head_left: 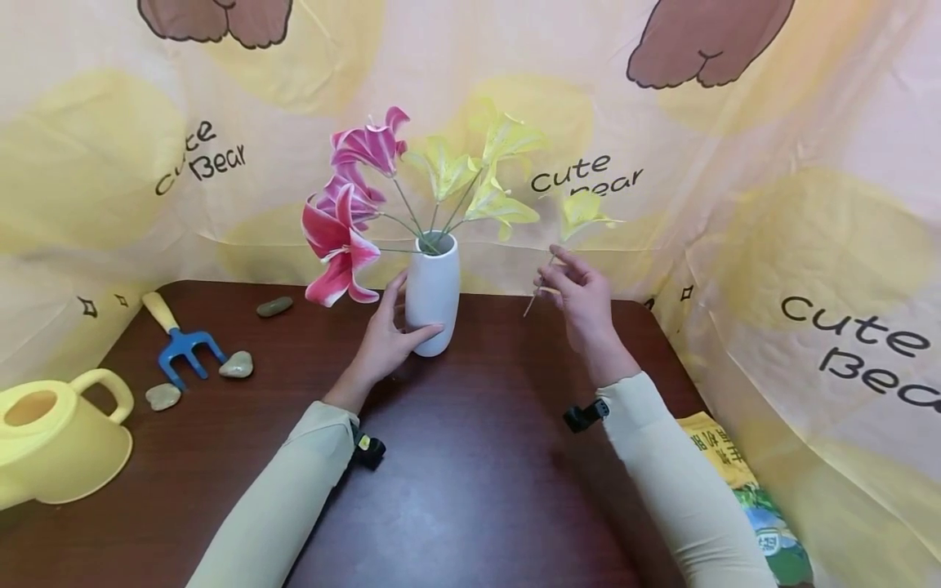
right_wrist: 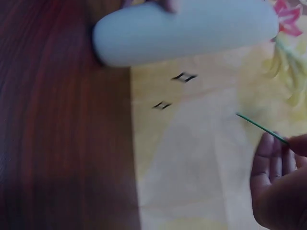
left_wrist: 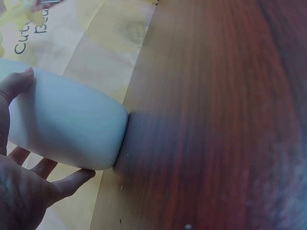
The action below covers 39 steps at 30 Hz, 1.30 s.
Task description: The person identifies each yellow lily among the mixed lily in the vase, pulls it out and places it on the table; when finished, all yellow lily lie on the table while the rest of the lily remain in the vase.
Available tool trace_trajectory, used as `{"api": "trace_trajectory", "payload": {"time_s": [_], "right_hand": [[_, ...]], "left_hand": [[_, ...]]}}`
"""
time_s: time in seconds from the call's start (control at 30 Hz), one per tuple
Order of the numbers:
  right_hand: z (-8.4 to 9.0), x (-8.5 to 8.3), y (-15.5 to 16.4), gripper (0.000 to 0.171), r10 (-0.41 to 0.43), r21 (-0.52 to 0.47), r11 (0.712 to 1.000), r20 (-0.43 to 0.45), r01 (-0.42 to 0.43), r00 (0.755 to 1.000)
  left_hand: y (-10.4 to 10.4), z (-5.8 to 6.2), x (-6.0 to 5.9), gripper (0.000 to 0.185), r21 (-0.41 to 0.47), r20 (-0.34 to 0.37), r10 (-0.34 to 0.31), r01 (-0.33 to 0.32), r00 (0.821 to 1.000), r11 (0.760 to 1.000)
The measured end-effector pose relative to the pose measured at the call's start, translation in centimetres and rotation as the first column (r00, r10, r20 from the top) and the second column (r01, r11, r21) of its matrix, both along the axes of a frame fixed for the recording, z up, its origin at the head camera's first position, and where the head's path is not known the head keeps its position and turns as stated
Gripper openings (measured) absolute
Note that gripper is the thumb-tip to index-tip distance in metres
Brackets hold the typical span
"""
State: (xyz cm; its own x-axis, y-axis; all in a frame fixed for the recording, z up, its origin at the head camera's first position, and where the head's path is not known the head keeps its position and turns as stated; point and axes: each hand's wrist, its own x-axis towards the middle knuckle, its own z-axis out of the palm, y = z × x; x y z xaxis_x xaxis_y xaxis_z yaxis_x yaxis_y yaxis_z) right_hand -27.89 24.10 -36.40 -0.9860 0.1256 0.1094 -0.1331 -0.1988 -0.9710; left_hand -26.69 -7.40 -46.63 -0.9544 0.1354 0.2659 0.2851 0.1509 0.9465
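Note:
A white vase [head_left: 432,302] stands upright on the table, holding pink lilies [head_left: 342,245] on its left and yellow lilies [head_left: 500,200] on its right. My left hand [head_left: 390,327] grips the vase low down, thumb across its front and fingers around its left side; the left wrist view shows the vase [left_wrist: 67,120] between thumb and fingers. To the right of the vase, my right hand [head_left: 584,298] pinches the thin stem of a single yellow lily [head_left: 583,212] above the table. In the right wrist view the green stem [right_wrist: 261,127] pokes out past the fingertips toward the vase.
On the left are a yellow watering can [head_left: 73,441], a blue hand fork [head_left: 187,347] with a pale handle, and several stones [head_left: 237,365]. A yellow and green printed bag [head_left: 757,498] lies by the right edge. Printed cloth [head_left: 441,49] hangs behind the table.

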Motion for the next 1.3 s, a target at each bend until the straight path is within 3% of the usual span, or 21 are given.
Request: {"api": "trace_trajectory", "payload": {"time_s": [0.1, 0.33, 0.47, 0.6, 1.1, 1.2, 1.3], "right_hand": [[-1.5, -0.7, 0.8, 0.050, 0.072, 0.094, 0.992, 0.103, -0.082, 0.992], [-5.0, -1.3, 2.6, 0.051, 0.169, 0.219, 0.947, 0.276, -0.233, 0.946], [-6.8, -1.3, 3.1, 0.050, 0.171, 0.271, 0.925, 0.331, -0.267, 0.928], [-8.0, -1.4, 3.4, 0.054, 0.148, 0.273, 0.925, 0.385, -0.265, 0.911], [-9.2, -1.2, 3.3, 0.050, 0.130, 0.289, 0.913, 0.461, -0.287, 0.878], [-9.1, -1.0, 3.3, 0.047, 0.107, 0.319, 0.908, 0.448, -0.270, 0.888], [-8.6, -0.7, 3.0, 0.042, 0.054, 0.394, 0.892, 0.396, -0.223, 0.917]], "left_hand": [[-0.1, -0.1, 0.0, 0.106, 0.000, -0.004, 0.000, 0.000, 1.000, 1.000], [0.3, 0.3, 0.2, 0.108, 0.011, 0.009, 0.003, -0.003, 1.000, 1.000], [0.3, 0.5, 0.2, 0.107, 0.026, 0.011, 0.001, -0.001, 1.000, 1.000], [0.3, 0.5, 0.1, 0.107, 0.024, 0.010, 0.001, -0.001, 1.000, 1.000], [0.0, 0.3, 0.1, 0.106, 0.004, 0.026, 0.032, -0.032, 0.999, 0.999], [-0.1, 0.2, 0.1, 0.104, -0.003, 0.031, 0.040, -0.040, 0.999, 0.999], [-0.1, 0.0, 0.1, 0.103, -0.023, 0.033, 0.049, -0.049, 0.998, 0.999]]}}
